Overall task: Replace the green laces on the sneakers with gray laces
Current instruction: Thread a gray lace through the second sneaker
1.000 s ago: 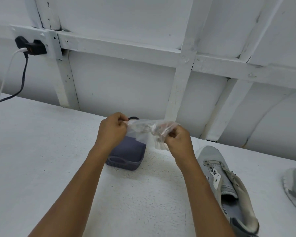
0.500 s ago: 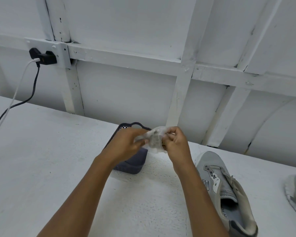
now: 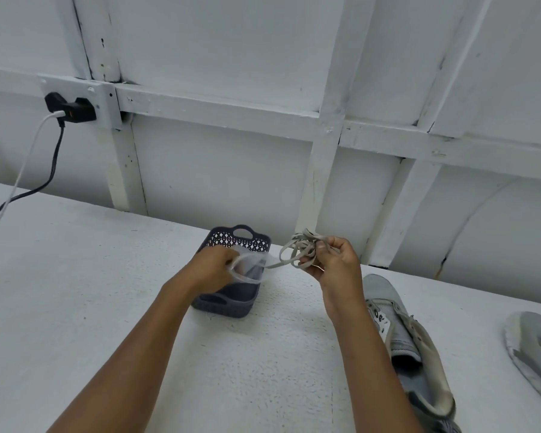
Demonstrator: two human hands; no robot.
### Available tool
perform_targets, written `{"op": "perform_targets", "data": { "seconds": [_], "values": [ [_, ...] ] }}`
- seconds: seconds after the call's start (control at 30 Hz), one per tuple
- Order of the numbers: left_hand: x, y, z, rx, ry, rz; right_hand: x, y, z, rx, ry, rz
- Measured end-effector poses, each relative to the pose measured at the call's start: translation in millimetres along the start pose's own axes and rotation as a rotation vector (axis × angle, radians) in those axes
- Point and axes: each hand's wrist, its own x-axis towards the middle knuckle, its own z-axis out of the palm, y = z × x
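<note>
Right grip [image 3: 334, 264] — gray laces [image 3: 295, 249], left grip [image 3: 211, 270] — bag [image 3: 253, 271]

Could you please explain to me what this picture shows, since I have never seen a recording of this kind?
There is no machine here. A person works with two bare hands, and a camera worn on their head looks forward and down, so their arms reach in from the bottom of the picture. The left hand grips a clear plastic bag above a dark basket. The right hand holds a bundle of gray laces, with one strand trailing back to the bag. On the white table a gray sneaker lies beside the right arm, and a second sneaker shows partly at the right edge. A charger is plugged in on the wall, far left.
</note>
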Motion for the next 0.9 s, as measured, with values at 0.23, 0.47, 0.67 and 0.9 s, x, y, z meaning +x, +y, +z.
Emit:
{"op": "perform_targets", "data": {
  "seconds": [0.23, 0.47, 0.67, 0.9],
  "values": [
    [2.2, 4.3, -19.3, 0.235, -0.115, -0.041, -6.3, -10.7, -7.6, 0.049, 0.091, -0.013],
    [-10.3, 48.2, -20.2, -0.100, 0.229, 0.216, -15.0, -26.3, -24.1, 0.270, 0.151, -0.001],
    [-5.8, 80.5, 18.1, 0.164, 0.037, 0.409, -22.1, -35.6, -37.9, 0.445, 0.097, 0.056],
    [-10.6, 101.3, 2.2, -0.479, 0.102, 0.239, -26.4, -38.8, -55.6, -0.314, 0.077, 0.066]
  ]
}}
